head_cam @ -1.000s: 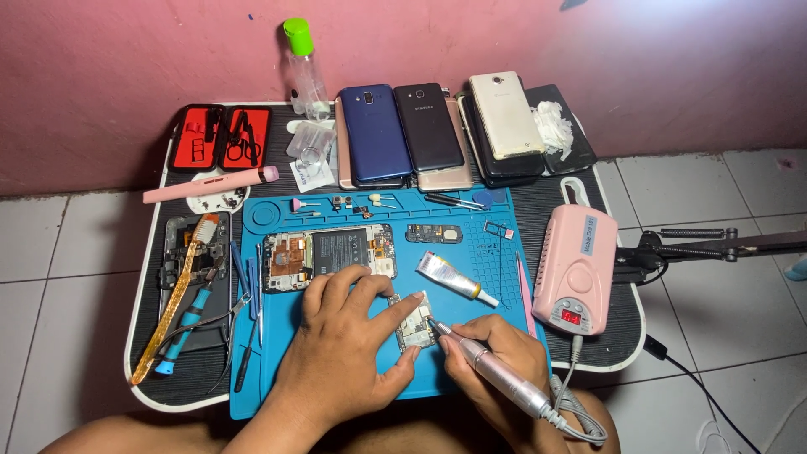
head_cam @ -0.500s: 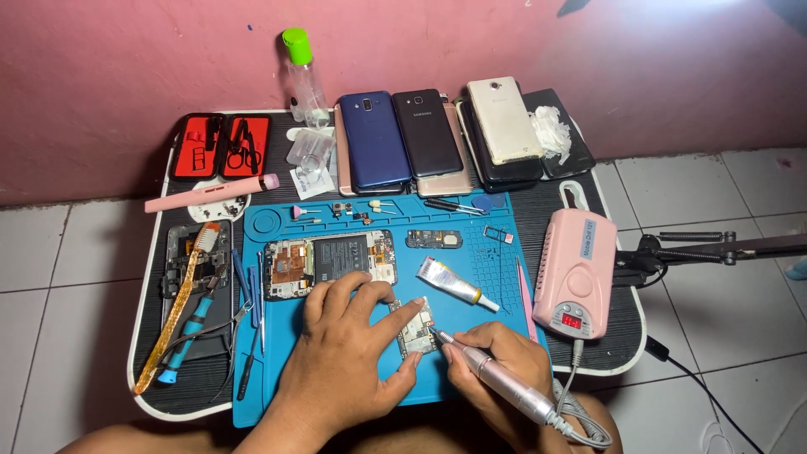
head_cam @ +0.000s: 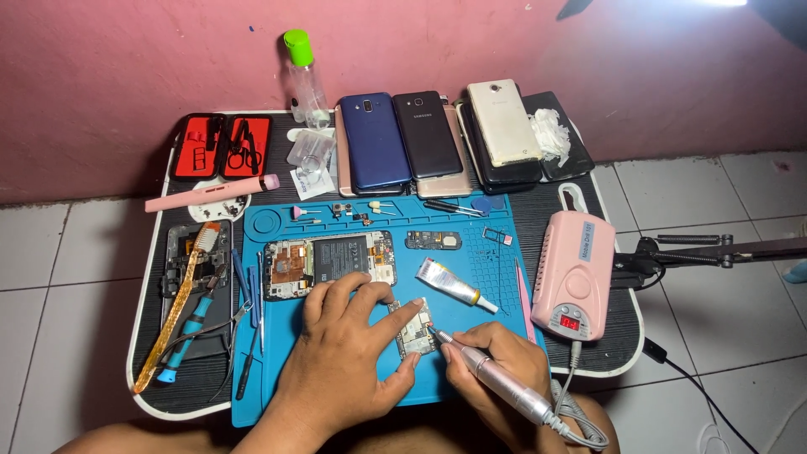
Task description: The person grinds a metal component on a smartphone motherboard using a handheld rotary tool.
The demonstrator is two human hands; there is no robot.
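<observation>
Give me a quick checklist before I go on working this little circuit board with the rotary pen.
1. Small circuit board pinned to the blue mat by left hand: ok.
2. Rotary pen gripped in right hand, tip on the board: ok.
3. Left fingertips away from the tip: not ok, thumb and forefinger flank it.
4. Pink control box powered, red display lit: ok.
5. Glue tube away from the board: not ok, it lies close.
6. Speed setting: cannot tell.

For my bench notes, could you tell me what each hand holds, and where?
Left hand pinches the small circuit board by its edges; right hand grips the pen-shaped rotary tool near its tip.
</observation>
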